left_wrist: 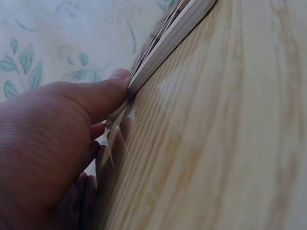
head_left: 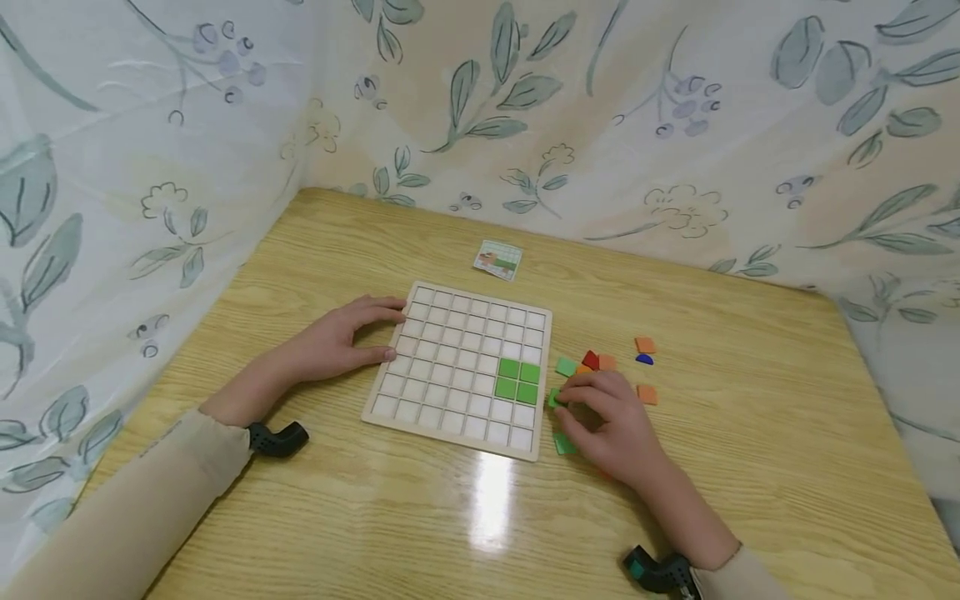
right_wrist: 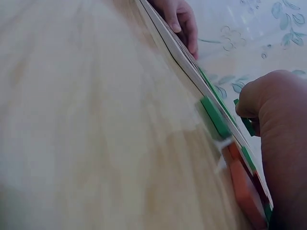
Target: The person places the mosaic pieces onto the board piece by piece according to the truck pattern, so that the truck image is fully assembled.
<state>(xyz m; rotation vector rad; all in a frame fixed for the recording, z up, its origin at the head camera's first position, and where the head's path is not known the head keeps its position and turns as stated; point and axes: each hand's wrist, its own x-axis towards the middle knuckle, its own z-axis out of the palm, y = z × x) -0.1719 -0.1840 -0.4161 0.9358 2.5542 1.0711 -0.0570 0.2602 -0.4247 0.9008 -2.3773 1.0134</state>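
A pale wooden board [head_left: 441, 365] with a grid of square cells lies on the table, several green square tiles [head_left: 507, 389] set in a block at its right side. My left hand [head_left: 341, 337] rests at the board's left edge, thumb and fingertips touching the rim, fingers loosely extended. In the left wrist view the thumb lies against the board's side [left_wrist: 165, 45]. Just off the right edge, my right hand [head_left: 611, 421] pinches a green square tile [head_left: 553, 398] between thumb and fingers. The right wrist view shows this tile held above the table, partly hidden by the hand.
Around my right hand lie loose pieces: a light green tile [head_left: 566, 366], a red piece [head_left: 591, 360], orange squares [head_left: 646, 345], a blue half-round piece [head_left: 644, 359] and a green tile [head_left: 564, 444]. A picture card [head_left: 498, 260] lies behind the board. Patterned cloth [head_left: 480, 108] hangs behind the table.
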